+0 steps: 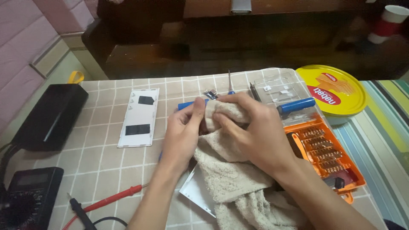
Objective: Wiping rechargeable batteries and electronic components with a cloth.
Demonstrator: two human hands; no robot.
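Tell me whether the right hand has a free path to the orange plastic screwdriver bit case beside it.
Probably yes. The right hand lies just left of the orange plastic screwdriver bit case, with nothing between them. But its grip is on the beige towel, which it would have to let go first.

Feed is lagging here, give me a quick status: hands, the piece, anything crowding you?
Left hand and right hand both gripping beige towel around blue-ended piece. Orange bit case close at right.

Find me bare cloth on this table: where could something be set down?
Free: checked cloth between the white panel and left hand; also between the black box and that panel. Crowded: right of the right hand, with the orange bit case and yellow tin; probes bottom left.
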